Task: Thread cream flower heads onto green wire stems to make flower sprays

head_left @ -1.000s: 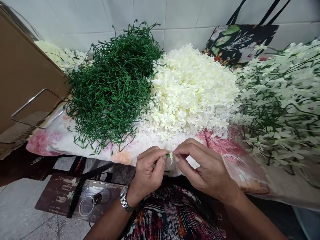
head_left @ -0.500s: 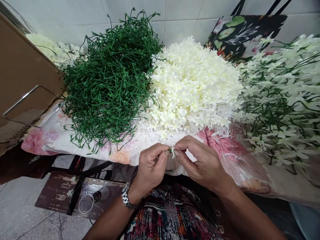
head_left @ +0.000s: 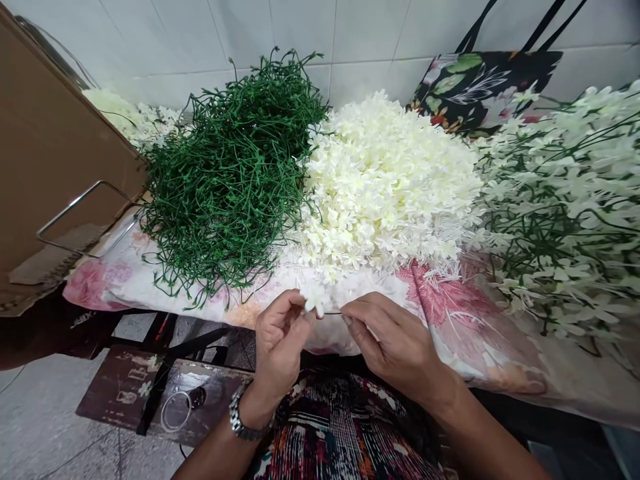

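Note:
My left hand (head_left: 281,343) pinches a white artificial flower (head_left: 315,298) between thumb and fingers, just in front of the table's near edge. A thin dark stem (head_left: 332,313) runs from the flower toward my right hand (head_left: 397,343), whose thumb and forefinger are closed on its other end. Beyond my hands lies a heap of loose white artificial blossoms (head_left: 385,187). To its left rises a tangled pile of green plastic stems (head_left: 230,173). White flowers joined to green stems (head_left: 575,220) form a large bunch at the right.
A floral cloth (head_left: 450,313) covers the table. On the left stand a cardboard box (head_left: 55,133) and a bent metal wire frame (head_left: 70,210). A black floral bag (head_left: 480,90) leans on the tiled wall. Below at left is a brown wooden bench (head_left: 115,387) with a clear ring-shaped object (head_left: 175,410).
My hands have moved apart, the left one going left. A white flower now shows open at my left fingertips, with a stem stretched between the hands. The view has shifted slightly.

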### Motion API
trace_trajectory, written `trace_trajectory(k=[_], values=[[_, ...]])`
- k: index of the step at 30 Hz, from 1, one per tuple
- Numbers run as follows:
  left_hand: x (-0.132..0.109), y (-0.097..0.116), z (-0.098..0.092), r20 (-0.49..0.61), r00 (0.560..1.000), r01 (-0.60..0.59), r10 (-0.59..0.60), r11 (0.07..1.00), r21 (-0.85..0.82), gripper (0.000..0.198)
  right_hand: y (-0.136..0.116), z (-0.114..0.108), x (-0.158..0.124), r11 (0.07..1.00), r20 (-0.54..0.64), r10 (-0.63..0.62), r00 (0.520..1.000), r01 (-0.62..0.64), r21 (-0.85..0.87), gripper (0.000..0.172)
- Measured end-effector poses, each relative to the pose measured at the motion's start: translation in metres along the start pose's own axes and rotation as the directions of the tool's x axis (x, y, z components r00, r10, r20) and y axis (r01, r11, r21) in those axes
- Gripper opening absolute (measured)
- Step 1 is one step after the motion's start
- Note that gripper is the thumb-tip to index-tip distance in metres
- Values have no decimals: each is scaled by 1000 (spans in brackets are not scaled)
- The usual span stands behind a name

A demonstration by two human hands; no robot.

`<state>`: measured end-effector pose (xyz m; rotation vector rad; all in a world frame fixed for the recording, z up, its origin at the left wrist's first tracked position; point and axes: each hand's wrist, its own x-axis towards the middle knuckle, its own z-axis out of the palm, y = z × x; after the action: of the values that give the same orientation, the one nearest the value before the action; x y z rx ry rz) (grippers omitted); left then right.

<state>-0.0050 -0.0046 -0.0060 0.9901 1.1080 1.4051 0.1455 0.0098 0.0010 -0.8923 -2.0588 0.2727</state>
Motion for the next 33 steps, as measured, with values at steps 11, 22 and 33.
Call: trace_trajectory(k=[11,22,33], values=[[-6,14,-3,253,966,-140,48,923,358,24,-10,-4,12,945,207,-310,928,324,-38,23],[10,1,-33,-215,974,-31,77,977,212,11,14,19,46,967,250,47,967,18,-255,16],[31,0,-33,-213,972,-53,103,972,228,8,14,46,52,912,331,80,940,65,-405,18]])
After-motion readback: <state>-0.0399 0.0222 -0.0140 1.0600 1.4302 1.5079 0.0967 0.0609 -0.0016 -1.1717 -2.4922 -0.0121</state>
